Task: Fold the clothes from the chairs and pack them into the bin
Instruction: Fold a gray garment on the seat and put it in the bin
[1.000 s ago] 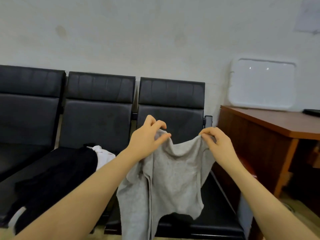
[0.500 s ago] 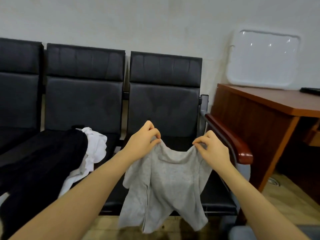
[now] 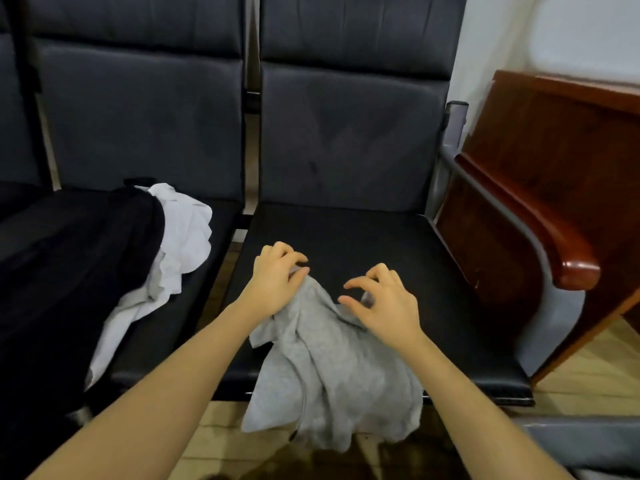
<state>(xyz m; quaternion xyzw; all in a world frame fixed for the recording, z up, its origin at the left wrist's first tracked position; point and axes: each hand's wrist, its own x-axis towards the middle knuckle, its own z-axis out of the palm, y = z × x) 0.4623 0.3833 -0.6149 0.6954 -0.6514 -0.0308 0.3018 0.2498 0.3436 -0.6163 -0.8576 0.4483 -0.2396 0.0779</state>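
A person lays a grey garment (image 3: 325,368) on the chair seat (image 3: 398,258) for folding; left hand (image 3: 277,282) pinches its top edge, right hand (image 3: 384,303) spread just above; smoothing flat likely comes next

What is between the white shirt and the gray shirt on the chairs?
In the head view, the left hand and its forearm cross there, above the gap between the two black seats. The white shirt and gray shirt lie apart.

Black garment (image 3: 65,271) cut off by the frame edge at 9 o'clock. White garment (image 3: 180,244) partly hidden beneath it. Right hand (image 3: 384,306) covers the grey garment (image 3: 329,375) edge; contact cannot be determined.
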